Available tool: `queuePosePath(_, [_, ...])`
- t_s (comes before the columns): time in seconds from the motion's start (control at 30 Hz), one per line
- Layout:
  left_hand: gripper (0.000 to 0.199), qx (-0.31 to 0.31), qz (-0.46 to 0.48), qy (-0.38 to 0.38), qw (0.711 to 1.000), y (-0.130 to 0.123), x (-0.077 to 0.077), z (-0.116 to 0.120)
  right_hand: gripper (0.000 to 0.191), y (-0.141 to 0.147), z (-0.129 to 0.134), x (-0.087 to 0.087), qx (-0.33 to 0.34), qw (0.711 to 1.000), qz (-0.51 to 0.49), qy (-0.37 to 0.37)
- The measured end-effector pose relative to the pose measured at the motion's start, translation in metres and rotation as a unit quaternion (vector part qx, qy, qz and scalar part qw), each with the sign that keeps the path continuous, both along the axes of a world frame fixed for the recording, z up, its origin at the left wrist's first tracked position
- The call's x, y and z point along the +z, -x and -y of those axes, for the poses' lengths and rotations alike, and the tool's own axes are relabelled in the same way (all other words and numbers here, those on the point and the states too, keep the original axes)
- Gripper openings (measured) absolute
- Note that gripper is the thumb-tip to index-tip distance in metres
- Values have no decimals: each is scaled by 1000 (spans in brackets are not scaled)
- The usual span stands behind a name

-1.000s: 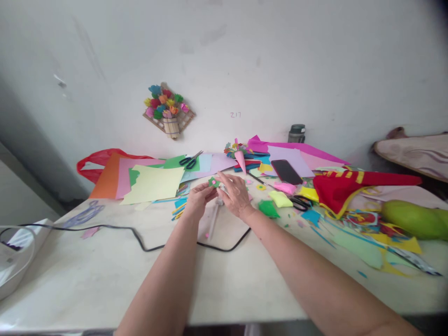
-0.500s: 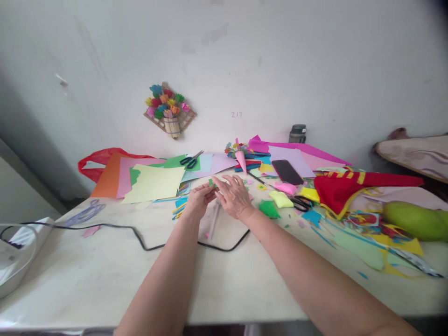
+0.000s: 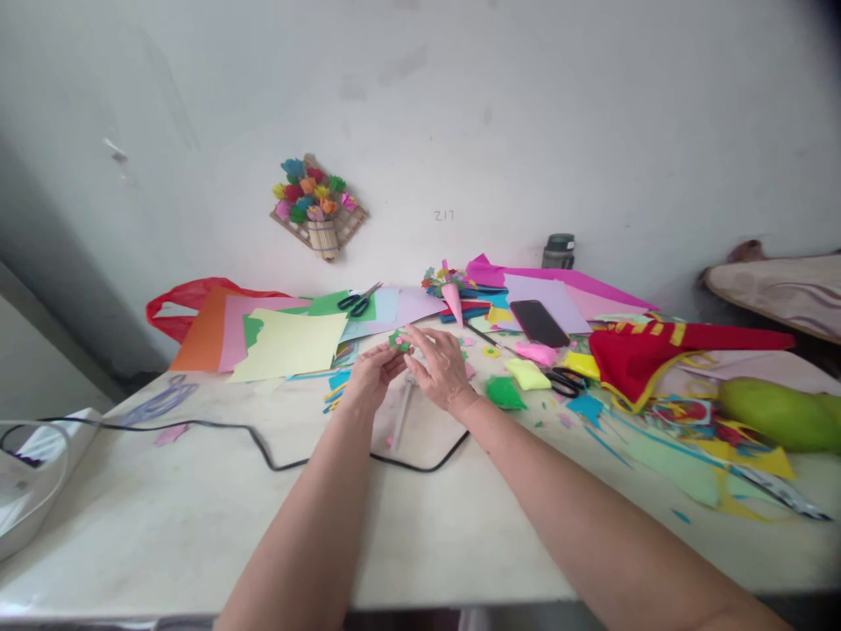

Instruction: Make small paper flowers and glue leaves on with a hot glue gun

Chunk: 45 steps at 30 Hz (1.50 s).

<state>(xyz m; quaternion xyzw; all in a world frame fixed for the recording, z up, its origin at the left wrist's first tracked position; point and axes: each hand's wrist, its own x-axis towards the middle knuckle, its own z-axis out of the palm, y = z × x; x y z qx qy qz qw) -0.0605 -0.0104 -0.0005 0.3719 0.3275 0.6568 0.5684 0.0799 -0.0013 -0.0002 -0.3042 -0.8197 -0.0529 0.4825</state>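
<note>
Nearest, at 6 o'clock from the hands, a black cable (image 3: 279,468) crosses the worktop below the left hand (image 3: 371,375), which pinches a small green paper flower (image 3: 396,340) whose pink centre is already on; the right hand (image 3: 441,366) curves close by, but whether it grips anything I cannot tell. At 3 o'clock a yellow paper flower (image 3: 491,351) lies loose and unattached, with a green clay packet (image 3: 505,392) crowding 4 o'clock. Farther off, between 1 and 2, a pink paper cone (image 3: 451,301) looks assembled, topped with colourful cut-outs.
</note>
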Motion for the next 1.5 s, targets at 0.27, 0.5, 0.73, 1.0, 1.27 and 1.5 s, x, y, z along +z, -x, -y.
queuePosePath(0.27, [10, -5, 13, 4, 1000, -2, -2, -2, 47, -2, 1, 2, -19, 996, 79, -33])
queuePosePath(0.5, [11, 12, 1, 6, 1000, -2, -3, -3, 48, 2, -3, 0, 17, 999, 0, 38])
queuePosePath(0.73, [17, 6, -13, -19, 1000, -1, -1, -1, 49, 2, -11, -5, 28, 990, -110, 79])
queuePosePath(1.0, [34, 15, -86, -45, 995, -2, 1, 2, 49, -3, -2, -1, -34, 998, 44, -35])
queuePosePath(1.27, [35, 38, -114, -53, 991, -2, -3, -1, 47, -5, -3, 0, -15, 997, 66, -34])
queuePosePath(1.5, [31, 43, -105, -50, 992, -1, -3, 0, 47, -4, -3, -2, -13, 997, 65, -33])
